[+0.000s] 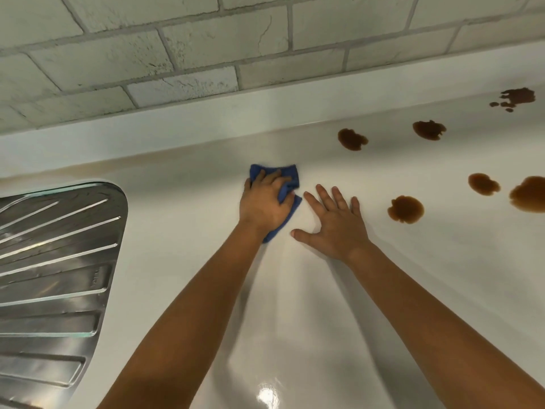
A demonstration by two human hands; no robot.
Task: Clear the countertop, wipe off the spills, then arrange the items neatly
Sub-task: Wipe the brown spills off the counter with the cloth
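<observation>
Head view: I see both forearms reaching forward and away from the camera over a white glossy worktop (295, 305). The left hand (264, 202) lies palm down on a blue cloth (287, 177), with its fingers curled over the bunched fabric and gripping it against the worktop. Part of the cloth shows beyond the fingertips, and another corner shows below the wrist on its right side. The left forearm runs from the bottom centre of the frame up to this hand.

The right hand (333, 221) rests flat on the worktop just beside the cloth, on its right. Its fingers are straight and spread, the thumb is extended to the left, and it holds nothing. I cannot tell whether its fingertips touch the cloth edge; the two hands sit close together but do not overlap.

I count several brown spills on the worktop to the right of the hands. The nearest spill (405, 209) lies near the right hand but apart from it. Another pair (483, 184) sits further right, reaching the frame edge. Two more (352, 139) lie nearer the wall, and a splattered one (516, 98) is at the upper right.

A ribbed steel drainboard (56, 261) occupies the left side. A wall of pale brick-pattern tiles (177, 48) rises behind the worktop.
</observation>
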